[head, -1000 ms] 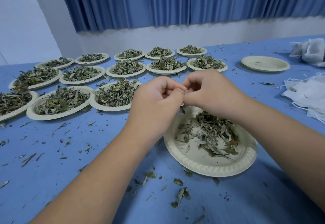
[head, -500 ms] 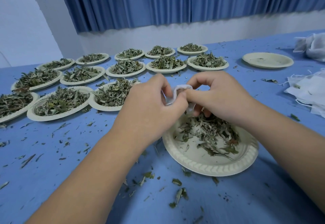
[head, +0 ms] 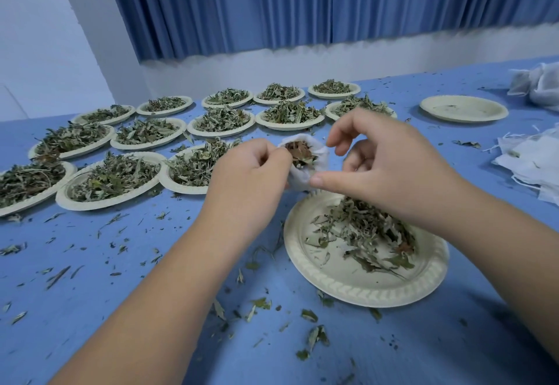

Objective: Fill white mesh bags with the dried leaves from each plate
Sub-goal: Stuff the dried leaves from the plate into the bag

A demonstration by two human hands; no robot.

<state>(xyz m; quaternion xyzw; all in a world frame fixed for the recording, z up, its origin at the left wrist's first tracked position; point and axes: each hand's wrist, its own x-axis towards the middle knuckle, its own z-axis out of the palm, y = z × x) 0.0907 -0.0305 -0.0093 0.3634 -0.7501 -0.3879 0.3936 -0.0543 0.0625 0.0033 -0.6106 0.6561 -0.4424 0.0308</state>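
A small white mesh bag with its mouth open shows brown and green dried leaves inside, held above the far rim of the near paper plate. My left hand pinches the bag's left rim. My right hand is at the bag's right side, thumb against its lower edge and curled fingers over its far rim. A loose heap of dried leaves lies on the plate under my right wrist.
Several plates of dried leaves stand in rows on the blue table at the left and back. An empty plate sits at the back right. Flat white mesh bags lie at the right edge, more white bags behind them. Leaf crumbs litter the tabletop.
My hands have drawn apart and pulled the bag's mouth open, so the leaves inside now show. Before, both hands were bunched together over the plate.
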